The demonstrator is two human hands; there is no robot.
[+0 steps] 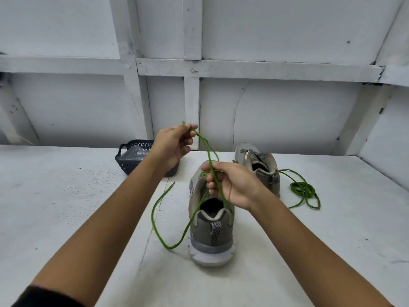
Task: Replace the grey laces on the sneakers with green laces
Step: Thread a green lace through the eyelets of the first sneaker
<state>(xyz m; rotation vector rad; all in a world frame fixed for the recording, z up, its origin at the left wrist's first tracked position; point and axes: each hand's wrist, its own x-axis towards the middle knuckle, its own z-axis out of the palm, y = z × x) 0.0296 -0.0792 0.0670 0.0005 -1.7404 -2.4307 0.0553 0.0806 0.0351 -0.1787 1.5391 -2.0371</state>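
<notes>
a thin, limp green cord lace (208, 151) hangs above the near grey mesh sneaker (211, 229). our left hand (174, 142) pinches its tip; our right hand (230, 185) grips lower. it looks light and floppy, best held near the stiff tip.

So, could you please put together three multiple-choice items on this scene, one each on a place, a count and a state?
1. Where is the dark basket?
A. behind the left hand
B. right of both sneakers
C. on the floor

2. How many grey sneakers are on the table?
A. one
B. two
C. three

3. What is the second green lace doing?
A. bunched loose on the table
B. threaded through a shoe
C. in the basket

Answers:
1 A, the left wrist partly covers it.
2 B, near sneaker and far sneaker.
3 A, it lies coiled right of the far sneaker, while both hands, right hand too, pinch the held green lace.
</notes>
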